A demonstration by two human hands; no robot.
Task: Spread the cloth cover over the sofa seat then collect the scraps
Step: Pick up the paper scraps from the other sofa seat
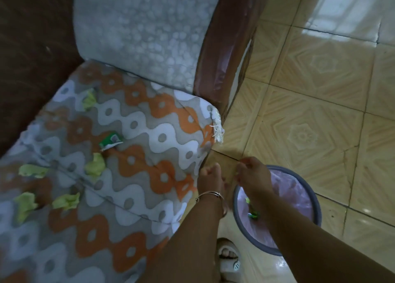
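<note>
A cloth cover point(136, 133) with orange, grey and white waves lies spread over the sofa seat. Several light green paper scraps lie on it, such as one scrap point(95, 164) near the middle and another scrap point(33, 170) at the left. A green and white wrapper point(110, 143) lies among them. My left hand point(210, 177) hangs just off the seat's front corner, fingers loosely curled, nothing seen in it. Beside it, my right hand point(253, 172) hovers over the bin's rim with curled fingers; blur hides whether it holds anything.
A round bin point(315, 199) with a purple liner stands on the tiled floor point(320, 111) beside the sofa, with green scraps point(254, 214) inside. The sofa's wooden armrest point(222, 64) and grey back cushion point(145, 32) rise behind. My sandalled foot point(228, 259) is below.
</note>
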